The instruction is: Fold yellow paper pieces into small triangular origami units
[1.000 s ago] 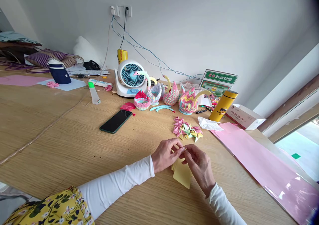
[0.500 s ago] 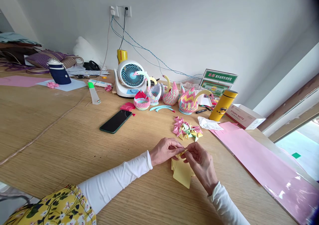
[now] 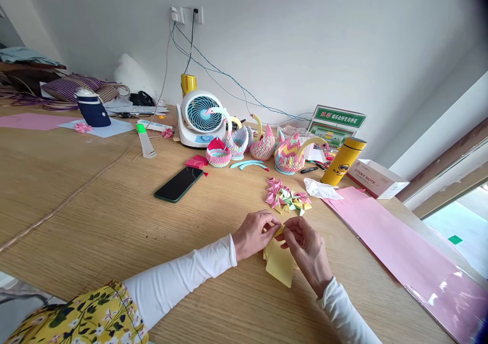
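A small piece of folded yellow paper [image 3: 279,230] is pinched between my two hands. My left hand [image 3: 256,233] grips its left side with thumb and fingertips. On the other side, the thumb and forefinger of my right hand [image 3: 307,247] are closed on it. Just below, a stack of yellow paper sheets [image 3: 280,266] lies fanned on the table, partly covered by my hands. Beyond my fingers is a loose pile of folded pink, yellow and green paper pieces [image 3: 285,196].
Paper swans [image 3: 288,156] stand in a row near a white fan [image 3: 202,120]. A black phone [image 3: 179,184] and a glue bottle [image 3: 146,141] lie to the left. Rightward are a yellow flask [image 3: 342,162], a sticky note box [image 3: 375,179] and pink sheets [image 3: 404,252].
My fingertips have shifted slightly around the yellow paper, and more of it now shows between them. The whole view has moved a little; other things stay put.
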Tool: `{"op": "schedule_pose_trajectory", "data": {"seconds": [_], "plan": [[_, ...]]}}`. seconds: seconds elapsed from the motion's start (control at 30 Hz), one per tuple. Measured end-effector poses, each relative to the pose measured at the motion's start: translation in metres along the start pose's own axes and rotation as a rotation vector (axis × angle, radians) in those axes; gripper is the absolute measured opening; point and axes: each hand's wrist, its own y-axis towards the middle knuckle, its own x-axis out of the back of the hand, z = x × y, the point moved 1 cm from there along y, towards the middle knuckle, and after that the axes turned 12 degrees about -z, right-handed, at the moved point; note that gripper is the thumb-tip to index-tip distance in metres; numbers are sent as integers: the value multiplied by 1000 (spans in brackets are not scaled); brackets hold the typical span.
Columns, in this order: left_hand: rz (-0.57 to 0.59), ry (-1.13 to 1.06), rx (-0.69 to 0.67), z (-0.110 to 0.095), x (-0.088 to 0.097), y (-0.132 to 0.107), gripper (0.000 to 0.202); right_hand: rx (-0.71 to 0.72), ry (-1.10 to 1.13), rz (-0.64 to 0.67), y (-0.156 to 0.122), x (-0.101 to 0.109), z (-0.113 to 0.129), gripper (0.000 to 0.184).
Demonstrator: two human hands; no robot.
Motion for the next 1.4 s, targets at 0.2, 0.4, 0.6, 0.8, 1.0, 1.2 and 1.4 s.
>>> {"op": "schedule_pose_trajectory", "data": {"seconds": [0.2, 0.4, 0.6, 0.8, 1.0, 1.2, 1.4], "plan": [[-9, 58, -45, -1, 1, -1, 11, 7, 25, 30, 1, 1, -3, 19], [-39, -178, 184, 0, 1, -2, 18, -52, 58, 74, 1, 2, -5, 28], [-9, -442, 381, -2, 0, 1, 29, -26, 161, 58, 0, 2, -5, 28], [54, -554, 368, 1, 6, 7, 33, 16, 182, 59, 1, 5, -5, 26], [67, -616, 382, 0, 10, 9, 33, 62, 57, 55, 1, 9, -10, 34], [72, -590, 364, -1, 8, 8, 34, 191, -4, 109, 1, 12, -14, 32], [71, -588, 364, -6, 9, 8, 33, 298, -53, 113, 3, 13, -13, 32]]}}
